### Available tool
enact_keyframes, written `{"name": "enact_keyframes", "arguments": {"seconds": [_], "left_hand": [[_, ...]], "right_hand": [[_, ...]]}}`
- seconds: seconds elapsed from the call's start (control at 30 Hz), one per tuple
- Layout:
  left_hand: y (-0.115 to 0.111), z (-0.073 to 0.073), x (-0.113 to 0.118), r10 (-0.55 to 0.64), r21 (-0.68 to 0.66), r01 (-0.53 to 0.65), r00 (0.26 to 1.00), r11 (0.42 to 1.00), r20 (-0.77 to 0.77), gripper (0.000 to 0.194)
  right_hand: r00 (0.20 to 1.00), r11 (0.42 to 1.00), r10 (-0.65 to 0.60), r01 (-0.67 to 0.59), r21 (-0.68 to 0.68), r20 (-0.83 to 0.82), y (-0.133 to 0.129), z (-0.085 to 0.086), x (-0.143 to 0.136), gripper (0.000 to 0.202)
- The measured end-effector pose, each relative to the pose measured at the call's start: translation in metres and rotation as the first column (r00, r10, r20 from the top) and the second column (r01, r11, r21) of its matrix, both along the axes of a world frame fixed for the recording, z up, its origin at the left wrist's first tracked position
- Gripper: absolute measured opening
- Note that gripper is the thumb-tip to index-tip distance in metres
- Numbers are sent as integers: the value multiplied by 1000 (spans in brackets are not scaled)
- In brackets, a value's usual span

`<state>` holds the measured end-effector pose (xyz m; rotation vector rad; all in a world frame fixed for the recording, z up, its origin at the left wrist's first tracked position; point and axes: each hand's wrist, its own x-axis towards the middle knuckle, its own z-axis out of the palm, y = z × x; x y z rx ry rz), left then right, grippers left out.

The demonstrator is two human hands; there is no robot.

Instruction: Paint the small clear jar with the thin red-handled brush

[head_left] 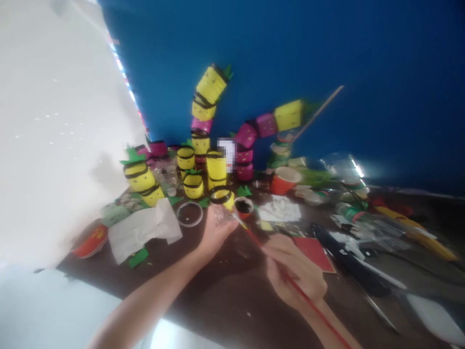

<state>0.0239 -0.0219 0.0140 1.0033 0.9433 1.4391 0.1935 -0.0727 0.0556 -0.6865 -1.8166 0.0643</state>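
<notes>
My left hand [217, 224] is wrapped round a small clear plastic cup [222, 198] with a yellow and black band near its rim. In my right hand [294, 266] is a long red-handled paintbrush [254, 236], its tip pointing up and left toward that cup. The bristle end is close to my left fingers; whether it touches the cup is too blurred to tell. Just right of the cup stands a little pot [243, 207] of dark paint. Left of my left hand lies a clear round ring or lid [189, 214].
Yellow pineapple-like cups [193, 185] and curved stacks of yellow and magenta cups [245, 134] stand behind, against a blue wall. White paper [141, 230], crumpled tissue [279, 209], red paper cups [285, 180], a red card [314, 254] and a black-handled tool [348, 264] lie around.
</notes>
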Motion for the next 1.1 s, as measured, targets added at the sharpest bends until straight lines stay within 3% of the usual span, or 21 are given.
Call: {"name": "enact_keyframes", "arguments": {"seconds": [0.23, 0.4, 0.63, 0.9, 1.1], "left_hand": [[3, -8, -1, -59, 14, 57, 992, 998, 115, 56], [4, -4, -1, -163, 51, 154, 950, 987, 266, 52], [4, -13, 0, -77, -6, 78, 990, 997, 115, 48], [-2, 2, 1, -79, -23, 81, 994, 996, 78, 51], [-2, 2, 1, -93, -5, 94, 992, 996, 80, 51]], "right_hand": [[1000, 1000, -4, 4, 11, -28, -1, 0, 1, 27], [989, 989, -143, 144, 36, -42, -7, 3, 6, 26], [999, 997, -27, 30, 72, -37, -3, -6, 2, 28], [999, 996, -50, 50, 72, -1, -5, -4, -3, 27], [999, 998, -37, 36, 45, 23, -5, -2, -3, 26]]}}
